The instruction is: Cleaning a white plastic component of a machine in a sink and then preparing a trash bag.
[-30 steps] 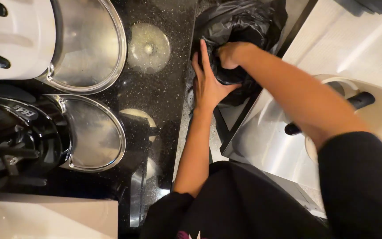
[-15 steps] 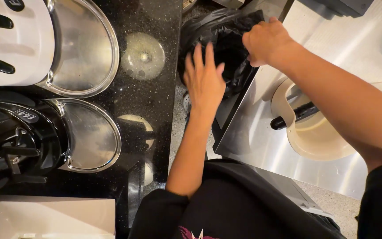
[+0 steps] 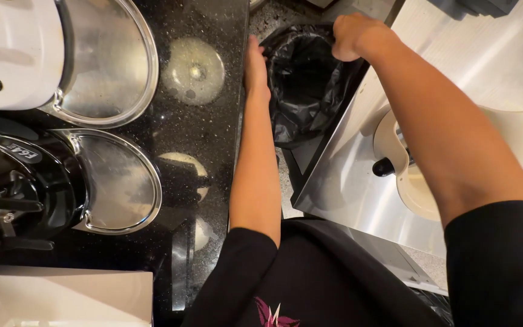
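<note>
Both hands had shifted out from the bag's middle to its rim.
Near: black speckled worktop (image 3: 213, 121). Far: left hand (image 3: 255, 63) and right hand (image 3: 349, 36), fingers clenched on black bin bag (image 3: 301, 85), spreading its mouth open between worktops.

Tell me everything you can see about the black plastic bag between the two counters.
The black plastic bag is thin, glossy and crinkled, like a bin liner. Its mouth is open and faces up, showing a dark inside; nothing can be made out in it. It sits low in the gap between the dark speckled counter and the steel surface. The left hand is at its left rim, and the right hand grips its far right rim. What holds it underneath is hidden.
</note>
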